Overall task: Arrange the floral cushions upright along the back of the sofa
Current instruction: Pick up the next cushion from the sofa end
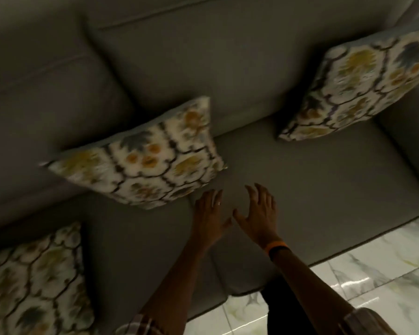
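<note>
Three floral cushions lie on a grey sofa (312, 180). The middle cushion (145, 160) leans tilted against the sofa back, its lower edge on the seat. Another cushion (358, 85) leans against the back at the right, by the armrest. A third cushion (34, 284) sits at the lower left, cut off by the frame edge. My left hand (209, 216) hovers over the seat just right of the middle cushion's lower corner, fingers spread, holding nothing. My right hand (258, 212) is beside it, also spread and empty, an orange band on its wrist.
The sofa's back cushions (203, 56) fill the top of the view. A grey armrest (411, 141) rises at the right. Glossy marbled floor tiles (373, 281) lie in front of the sofa at the lower right.
</note>
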`<act>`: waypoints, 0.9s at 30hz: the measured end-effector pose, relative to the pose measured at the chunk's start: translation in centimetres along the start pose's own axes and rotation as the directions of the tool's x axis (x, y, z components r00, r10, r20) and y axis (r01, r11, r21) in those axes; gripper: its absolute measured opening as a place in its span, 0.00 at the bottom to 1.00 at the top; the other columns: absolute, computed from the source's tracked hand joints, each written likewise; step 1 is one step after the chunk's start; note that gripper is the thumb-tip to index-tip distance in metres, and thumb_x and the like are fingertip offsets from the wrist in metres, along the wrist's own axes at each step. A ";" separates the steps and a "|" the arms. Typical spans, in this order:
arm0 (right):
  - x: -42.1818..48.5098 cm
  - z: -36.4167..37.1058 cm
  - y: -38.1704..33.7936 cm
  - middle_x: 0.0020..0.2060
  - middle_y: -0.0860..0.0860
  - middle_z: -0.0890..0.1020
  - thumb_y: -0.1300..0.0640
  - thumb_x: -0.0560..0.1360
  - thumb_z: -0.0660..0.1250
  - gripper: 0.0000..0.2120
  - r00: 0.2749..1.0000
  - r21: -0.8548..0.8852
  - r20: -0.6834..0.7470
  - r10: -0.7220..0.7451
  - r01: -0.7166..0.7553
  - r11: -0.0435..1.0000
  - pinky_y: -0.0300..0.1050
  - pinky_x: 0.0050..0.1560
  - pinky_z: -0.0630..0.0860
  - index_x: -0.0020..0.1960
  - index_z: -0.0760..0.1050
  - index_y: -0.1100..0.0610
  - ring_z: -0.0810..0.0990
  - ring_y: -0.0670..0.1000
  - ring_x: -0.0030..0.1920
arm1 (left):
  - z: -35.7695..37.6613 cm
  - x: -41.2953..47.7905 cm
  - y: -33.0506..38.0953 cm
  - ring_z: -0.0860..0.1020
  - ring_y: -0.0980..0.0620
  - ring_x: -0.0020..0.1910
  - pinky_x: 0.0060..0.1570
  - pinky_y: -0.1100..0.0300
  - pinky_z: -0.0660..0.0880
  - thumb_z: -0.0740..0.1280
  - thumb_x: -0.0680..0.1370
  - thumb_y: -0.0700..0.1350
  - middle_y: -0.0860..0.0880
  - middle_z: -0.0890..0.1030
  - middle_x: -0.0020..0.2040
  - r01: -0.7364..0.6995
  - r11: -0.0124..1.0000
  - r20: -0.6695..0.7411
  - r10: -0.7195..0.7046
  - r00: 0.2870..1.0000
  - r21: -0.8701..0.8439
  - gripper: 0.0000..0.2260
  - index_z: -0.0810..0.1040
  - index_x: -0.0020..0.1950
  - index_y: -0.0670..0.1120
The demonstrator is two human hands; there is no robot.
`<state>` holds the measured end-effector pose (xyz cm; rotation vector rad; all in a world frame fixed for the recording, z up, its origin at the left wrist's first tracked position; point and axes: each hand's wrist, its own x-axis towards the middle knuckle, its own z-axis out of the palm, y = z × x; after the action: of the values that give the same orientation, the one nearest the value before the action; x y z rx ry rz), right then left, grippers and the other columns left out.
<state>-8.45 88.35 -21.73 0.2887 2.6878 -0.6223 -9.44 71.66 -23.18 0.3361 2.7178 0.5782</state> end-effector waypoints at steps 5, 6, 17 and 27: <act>-8.8 10.8 -14.6 0.79 0.59 0.67 0.41 0.76 0.71 0.39 0.988 -0.020 0.122 -0.091 0.094 0.995 0.60 0.77 0.64 0.81 0.65 0.56 0.66 0.62 0.80 | -3.6 -14.7 -15.9 0.64 0.39 0.76 0.71 0.38 0.64 0.64 0.73 0.62 0.42 0.66 0.76 0.189 0.982 0.023 -0.189 0.982 0.009 0.37 0.61 0.78 0.46; -10.5 13.1 -18.2 0.79 0.59 0.67 0.42 0.76 0.72 0.39 0.985 0.005 0.143 -0.099 0.099 0.995 0.59 0.76 0.66 0.81 0.65 0.56 0.66 0.62 0.79 | -4.7 -18.0 -19.6 0.63 0.39 0.76 0.72 0.37 0.62 0.65 0.73 0.61 0.41 0.65 0.77 0.239 0.971 0.002 -0.239 0.971 -0.020 0.37 0.61 0.78 0.46; -20.5 34.8 -44.9 0.82 0.55 0.64 0.52 0.73 0.80 0.50 0.902 0.586 0.432 0.019 -0.296 0.754 0.64 0.79 0.66 0.85 0.54 0.56 0.65 0.60 0.81 | -11.9 -41.2 -54.3 0.61 0.36 0.76 0.71 0.34 0.64 0.73 0.65 0.69 0.41 0.56 0.80 0.758 0.290 0.088 -0.906 0.415 -0.585 0.52 0.48 0.79 0.54; -20.4 28.4 -50.3 0.66 0.42 0.83 0.54 0.63 0.83 0.41 0.962 0.764 0.266 -0.059 -0.173 0.621 0.50 0.66 0.82 0.73 0.72 0.42 0.83 0.44 0.66 | -17.7 -41.2 -59.0 0.78 0.57 0.60 0.46 0.70 0.80 0.83 0.61 0.43 0.52 0.76 0.64 0.277 0.100 0.106 -0.759 0.642 -0.956 0.45 0.63 0.71 0.55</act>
<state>4.96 28.63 -18.21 0.4661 1.9701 -1.6789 12.28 0.86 -21.90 -1.2268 1.9543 1.9601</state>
